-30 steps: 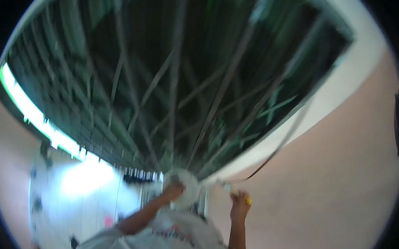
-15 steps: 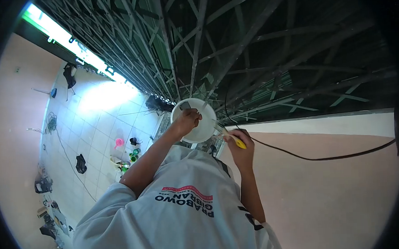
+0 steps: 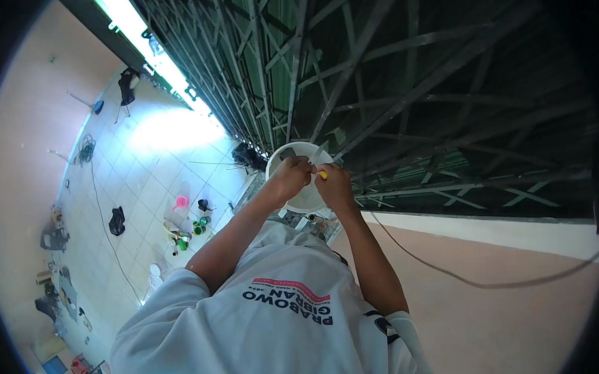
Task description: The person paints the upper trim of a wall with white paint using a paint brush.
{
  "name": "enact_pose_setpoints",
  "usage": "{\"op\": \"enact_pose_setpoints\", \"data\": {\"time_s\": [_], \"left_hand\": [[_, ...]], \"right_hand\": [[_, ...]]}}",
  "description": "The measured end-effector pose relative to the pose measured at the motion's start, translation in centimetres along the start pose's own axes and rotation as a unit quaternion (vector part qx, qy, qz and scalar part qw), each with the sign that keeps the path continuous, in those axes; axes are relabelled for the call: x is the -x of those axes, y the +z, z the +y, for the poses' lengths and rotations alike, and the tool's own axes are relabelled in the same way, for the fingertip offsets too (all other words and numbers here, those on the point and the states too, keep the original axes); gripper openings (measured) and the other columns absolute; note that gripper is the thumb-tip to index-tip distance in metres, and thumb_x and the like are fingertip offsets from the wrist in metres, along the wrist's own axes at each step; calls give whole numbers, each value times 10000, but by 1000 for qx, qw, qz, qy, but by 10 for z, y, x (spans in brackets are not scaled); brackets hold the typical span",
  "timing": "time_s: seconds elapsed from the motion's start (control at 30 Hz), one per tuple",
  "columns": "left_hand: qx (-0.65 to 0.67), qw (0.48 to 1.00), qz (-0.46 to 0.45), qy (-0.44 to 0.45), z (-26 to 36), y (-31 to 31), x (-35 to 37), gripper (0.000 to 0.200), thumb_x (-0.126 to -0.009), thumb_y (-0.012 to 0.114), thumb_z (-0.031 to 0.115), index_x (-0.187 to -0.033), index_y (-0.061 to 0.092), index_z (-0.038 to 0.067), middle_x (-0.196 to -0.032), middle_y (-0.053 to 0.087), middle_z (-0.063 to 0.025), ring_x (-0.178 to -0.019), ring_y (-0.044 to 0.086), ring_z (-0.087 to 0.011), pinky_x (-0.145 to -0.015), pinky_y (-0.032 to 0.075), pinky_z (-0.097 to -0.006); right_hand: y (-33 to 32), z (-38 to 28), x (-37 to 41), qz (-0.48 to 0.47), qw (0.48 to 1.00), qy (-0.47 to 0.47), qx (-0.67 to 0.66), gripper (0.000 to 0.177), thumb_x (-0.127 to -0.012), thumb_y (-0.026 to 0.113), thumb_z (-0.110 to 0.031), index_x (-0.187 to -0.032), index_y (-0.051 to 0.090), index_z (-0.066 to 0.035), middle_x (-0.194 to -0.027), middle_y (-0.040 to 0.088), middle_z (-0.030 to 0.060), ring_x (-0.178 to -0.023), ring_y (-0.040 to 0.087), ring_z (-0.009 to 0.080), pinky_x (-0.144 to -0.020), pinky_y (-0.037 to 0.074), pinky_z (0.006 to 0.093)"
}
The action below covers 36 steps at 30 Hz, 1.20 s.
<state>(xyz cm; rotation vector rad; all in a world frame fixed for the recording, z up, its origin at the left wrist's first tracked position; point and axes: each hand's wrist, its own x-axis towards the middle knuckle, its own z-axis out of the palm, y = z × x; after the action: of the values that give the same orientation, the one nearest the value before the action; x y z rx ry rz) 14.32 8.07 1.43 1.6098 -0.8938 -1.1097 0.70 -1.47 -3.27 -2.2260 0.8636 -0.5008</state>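
My left hand (image 3: 292,178) is closed over the white bucket (image 3: 276,162), gripping a small dark grey flat piece (image 3: 287,153) that sticks up past the fingers. Close beside it, my right hand (image 3: 335,187) wraps round a yellow-handled tool (image 3: 323,175); the tool's head is pale and partly hidden. The fingertips of both hands nearly meet above the bucket's mouth. Its inside looks whitish.
A dark folding metal gate (image 3: 374,70) rises right in front of the bucket. To the right, a cable (image 3: 450,279) runs along the peach wall (image 3: 493,325). Bottles (image 3: 199,225), a pink dipper (image 3: 180,203) and a black bag (image 3: 116,222) lie on the tiled floor (image 3: 146,187).
My right hand has moved left and forward with the yellow-handled tool, from beside the bucket to over it, next to my left hand. The view has turned a little.
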Motion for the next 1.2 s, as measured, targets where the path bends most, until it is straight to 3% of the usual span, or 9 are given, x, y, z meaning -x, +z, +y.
{"op": "enact_pose_setpoints", "data": {"time_s": [0.23, 0.33, 0.63, 0.83, 0.93, 1.03, 1.1, 1.17, 1.2], "left_hand": [[97, 991, -8, -95, 20, -6, 1, 193, -929, 467, 202, -855, 577, 61, -647, 446, 31, -546, 388, -78, -473, 285, -258], [18, 995, 23, -100, 47, -5, 8, 266, -915, 454, 181, -859, 622, -18, -817, 578, -97, -749, 542, -198, -719, 428, -316], [59, 990, 52, -114, 51, 0, 3, 309, -930, 439, 209, -848, 612, -34, -746, 572, -85, -712, 545, -180, -686, 427, -321], [77, 988, 43, -127, 34, -5, -7, 261, -911, 454, 167, -870, 627, -24, -813, 605, -107, -768, 571, -199, -688, 445, -327], [-62, 997, 37, -38, 41, -9, -4, 200, -858, 487, 106, -904, 645, -9, -876, 630, -126, -838, 595, -224, -708, 465, -331], [-74, 994, 67, -46, 52, -4, 1, 170, -819, 518, 62, -877, 666, 0, -914, 646, -149, -896, 610, -272, -728, 482, -372], [-172, 982, 61, 43, 33, -1, 0, 168, -821, 528, 71, -883, 669, 2, -912, 644, -157, -883, 608, -298, -749, 481, -382], [-396, 889, -50, 224, -15, -16, -21, 187, -827, 554, 116, -942, 668, 22, -909, 640, -158, -913, 586, -331, -831, 460, -423], [-447, 856, -70, 248, -26, -18, -31, 202, -836, 553, 118, -975, 666, 24, -951, 641, -165, -936, 598, -330, -822, 475, -425]], "right_hand": [[0, 1, -22, -43, 997, -28, 51, 149, -810, 650, -125, -861, 668, 14, -848, 671, 214, -801, 653, 394, -694, 514, 434], [2, -3, -26, -100, 994, -19, 27, 143, -818, 638, -129, -843, 659, 10, -809, 662, 220, -796, 648, 403, -717, 509, 460], [25, 14, -39, -58, 998, -17, 27, 181, -852, 613, -151, -795, 662, 14, -753, 641, 232, -758, 638, 424, -683, 502, 485], [-7, -1, -45, -102, 993, -1, 62, 147, -810, 634, -143, -812, 681, -4, -804, 660, 221, -773, 645, 408, -716, 506, 467], [-41, -25, -35, -33, 999, 24, 16, 132, -788, 650, -131, -848, 694, -23, -825, 667, 210, -787, 648, 398, -724, 510, 439], [-61, -35, -20, 5, 999, 34, -21, 147, -779, 654, -112, -900, 698, -39, -825, 670, 197, -799, 652, 385, -736, 510, 421], [-63, -39, -1, 28, 999, 40, -21, 158, -782, 660, -118, -920, 691, -45, -851, 669, 194, -812, 651, 378, -736, 509, 419], [-64, -37, 14, 30, 999, 21, -30, 167, -795, 666, -136, -939, 677, -53, -895, 665, 184, -831, 645, 370, -735, 502, 427], [-69, -53, 23, 0, 993, 113, -36, 165, -815, 666, -172, -935, 672, -60, -901, 662, 176, -847, 638, 370, -738, 498, 436]]}}
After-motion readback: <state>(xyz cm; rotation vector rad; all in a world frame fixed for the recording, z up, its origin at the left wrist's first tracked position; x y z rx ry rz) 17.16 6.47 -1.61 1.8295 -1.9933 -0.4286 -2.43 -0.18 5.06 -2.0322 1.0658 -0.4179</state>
